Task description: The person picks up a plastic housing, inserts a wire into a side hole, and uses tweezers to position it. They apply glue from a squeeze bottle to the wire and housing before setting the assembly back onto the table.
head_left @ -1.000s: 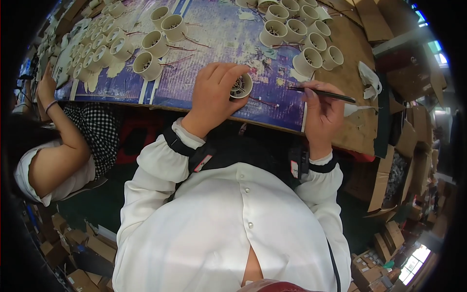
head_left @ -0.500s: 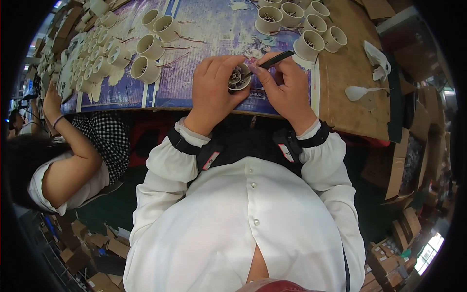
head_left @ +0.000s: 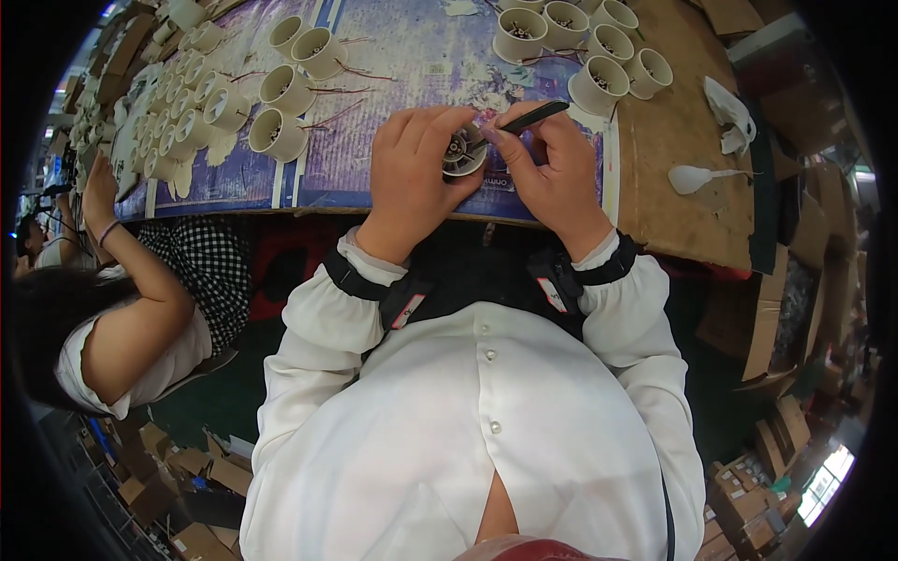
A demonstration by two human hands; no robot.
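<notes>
My left hand (head_left: pixel 408 173) is wrapped round a small white plastic cup-shaped housing (head_left: pixel 463 172), tilted so that its open end shows. Inside it sits a ribbed round part with metal bits, too small to make out. My right hand (head_left: pixel 559 182) pinches black tweezers (head_left: pixel 537 115), whose back end sticks out up and to the right. Their tip reaches into the mouth of the housing, and fingers partly cover it. Both hands are just above the near edge of the table.
White cups with thin red and dark wires (head_left: pixel 278 134) stand left on the table (head_left: pixel 402 79). More cups (head_left: pixel 599 84) holding metal parts cluster at the far right. A white dropper bottle (head_left: pixel 690 179) and crumpled tissue (head_left: pixel 731 114) lie right. A co-worker's arm (head_left: pixel 150 271) is at the left.
Almost nothing differs; the hands, housing and tweezers keep the same hold. The whole view has shifted very slightly.
</notes>
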